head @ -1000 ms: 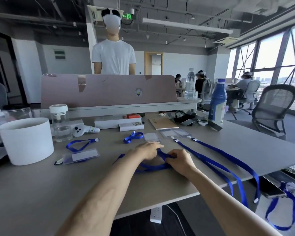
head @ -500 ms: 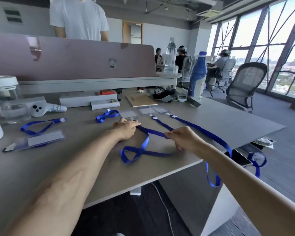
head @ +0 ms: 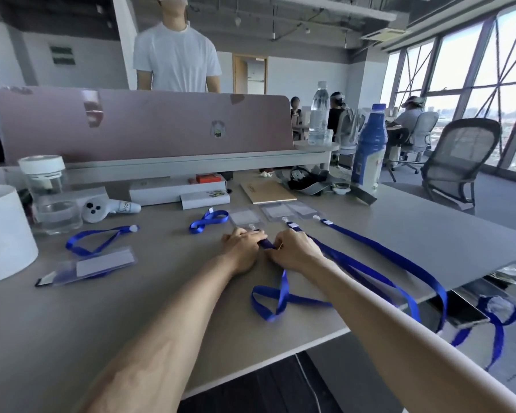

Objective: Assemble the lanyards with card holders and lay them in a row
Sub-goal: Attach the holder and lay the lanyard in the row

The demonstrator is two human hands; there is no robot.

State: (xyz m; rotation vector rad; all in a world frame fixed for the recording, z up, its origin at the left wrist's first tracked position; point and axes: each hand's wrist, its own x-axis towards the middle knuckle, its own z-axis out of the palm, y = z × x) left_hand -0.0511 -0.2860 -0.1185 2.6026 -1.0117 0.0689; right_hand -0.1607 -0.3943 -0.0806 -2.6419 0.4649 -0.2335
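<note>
Moved: right hand (head: 295, 248) closed in beside left hand (head: 241, 248) | Hands: both pinch lanyard (head: 282, 286) end, mid-desk (head: 137, 299) | Step: apparently attaching clip to card holder (head: 245, 216) at 12 o'clock | Next: probably needs clip aligned with holder slot.
</note>
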